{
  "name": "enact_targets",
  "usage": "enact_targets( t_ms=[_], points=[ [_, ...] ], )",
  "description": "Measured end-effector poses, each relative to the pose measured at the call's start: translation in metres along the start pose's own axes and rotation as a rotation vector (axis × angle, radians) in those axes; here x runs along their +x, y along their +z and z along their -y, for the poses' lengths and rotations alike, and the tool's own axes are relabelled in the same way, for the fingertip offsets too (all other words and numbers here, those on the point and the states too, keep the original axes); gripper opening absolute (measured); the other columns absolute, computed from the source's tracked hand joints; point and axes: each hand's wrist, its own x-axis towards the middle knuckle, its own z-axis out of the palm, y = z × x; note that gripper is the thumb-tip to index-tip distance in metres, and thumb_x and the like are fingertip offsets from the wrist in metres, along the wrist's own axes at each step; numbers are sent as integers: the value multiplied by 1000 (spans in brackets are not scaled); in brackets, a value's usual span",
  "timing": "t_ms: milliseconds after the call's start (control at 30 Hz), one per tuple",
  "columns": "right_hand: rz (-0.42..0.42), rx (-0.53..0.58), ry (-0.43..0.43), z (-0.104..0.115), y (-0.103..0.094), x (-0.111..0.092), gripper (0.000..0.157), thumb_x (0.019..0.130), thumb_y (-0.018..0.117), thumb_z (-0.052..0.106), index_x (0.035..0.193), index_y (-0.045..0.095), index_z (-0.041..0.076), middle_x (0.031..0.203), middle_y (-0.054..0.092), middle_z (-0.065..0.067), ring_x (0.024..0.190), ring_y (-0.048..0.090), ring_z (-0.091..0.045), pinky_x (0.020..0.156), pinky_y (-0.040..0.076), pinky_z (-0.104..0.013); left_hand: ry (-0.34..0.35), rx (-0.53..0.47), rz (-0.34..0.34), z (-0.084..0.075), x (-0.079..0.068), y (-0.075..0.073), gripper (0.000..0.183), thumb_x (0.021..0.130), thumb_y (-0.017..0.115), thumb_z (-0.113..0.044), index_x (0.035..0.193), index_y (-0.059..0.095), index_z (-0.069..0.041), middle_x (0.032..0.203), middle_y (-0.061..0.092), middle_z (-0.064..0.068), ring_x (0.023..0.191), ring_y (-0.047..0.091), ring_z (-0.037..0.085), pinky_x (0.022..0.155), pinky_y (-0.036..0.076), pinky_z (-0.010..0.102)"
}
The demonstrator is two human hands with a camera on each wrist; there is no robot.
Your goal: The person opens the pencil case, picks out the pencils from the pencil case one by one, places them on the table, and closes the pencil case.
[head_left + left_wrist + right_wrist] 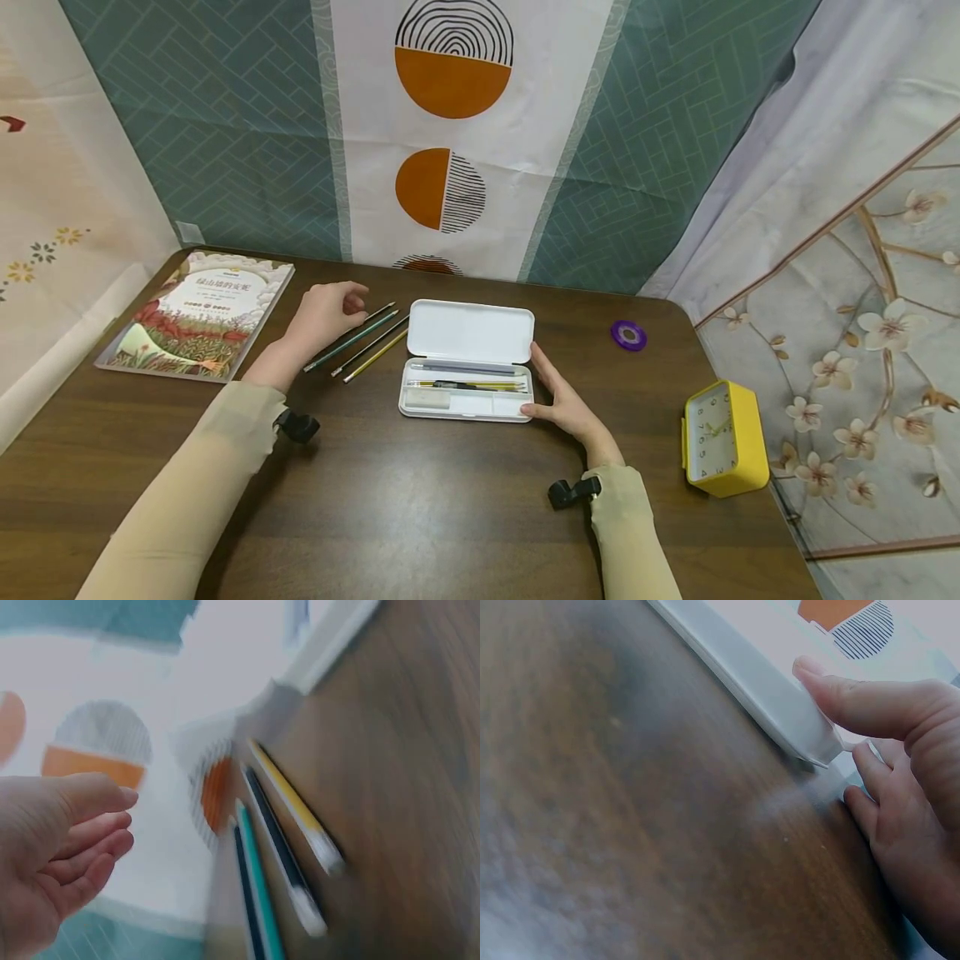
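A white pencil case [467,417] lies with its lid [471,331] up; pencils and a white eraser [428,398] are inside. At its right end is my right hand [564,406], thumb on the near corner and straight fingers along the side toward the lid. My left hand [324,315] hovers just left of several loose pencils, its fingers loosely bent with nothing between them. Those pencils include a green pencil [257,881], a black pencil [279,840] and a yellow pencil [296,806], lying slantwise on the table left of the case.
A book [197,321] with an illustrated cover lies at the far left of the brown table [420,500]. Toward the right are a purple round object [628,335] and a yellow clock [726,439]. A patterned cloth [247,133] hangs behind the table.
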Motion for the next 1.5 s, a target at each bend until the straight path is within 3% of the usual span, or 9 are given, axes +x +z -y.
enact_targets(
  t_ms=[233, 333, 700, 1067, 1267, 1500],
  points=[
    [-1, 4, 2, -1, -1, 0, 104, 81, 74, -3, 158, 4, 8, 165, 2, -12, 152, 4, -31, 120, 10, -56, 160, -12, 27, -42, 4, 7, 33, 86, 70, -5, 118, 66, 2, 99, 72, 15, 91, 68, 29, 81, 54, 44],
    [-3, -1, 8, -1, -1, 0, 105, 81, 73, -5, 158, 3, 8, 165, 2, -12, 152, 5, -32, 120, 11, -56, 189, -22, 71, -56, 5, 14, 35, 85, 72, -5, 118, 66, 2, 100, 72, 15, 91, 67, 28, 82, 54, 44],
    [11, 24, 22, 1, 0, 0, 105, 82, 72, -6, 158, 2, 11, 165, 1, -10, 152, 5, -32, 120, 8, -55, 301, 14, 183, -85, 8, 45, 36, 85, 74, -7, 118, 66, 0, 103, 73, 11, 91, 68, 23, 83, 54, 39],
    [12, 15, 16, 0, 0, 0, 104, 83, 73, -2, 158, 3, 10, 165, 1, -12, 151, 5, -36, 119, 7, -57, 342, 7, 290, -101, 9, 81, 32, 87, 72, -8, 119, 67, -2, 104, 73, 9, 93, 69, 21, 86, 54, 36],
    [14, 4, 18, 1, 0, -1, 104, 83, 74, 1, 158, 3, 11, 165, 1, -11, 151, 6, -35, 120, 8, -57, 299, -17, 340, -106, 6, 98, 31, 88, 70, -7, 119, 67, -3, 103, 73, 9, 92, 69, 20, 84, 55, 34],
    [14, 6, 15, 1, -1, -1, 105, 83, 74, 3, 158, 2, 11, 165, 1, -11, 151, 6, -35, 119, 9, -57, 304, -23, 372, -109, 5, 110, 28, 90, 69, -9, 117, 68, -2, 95, 74, 7, 86, 69, 16, 81, 55, 32]
  ],
)
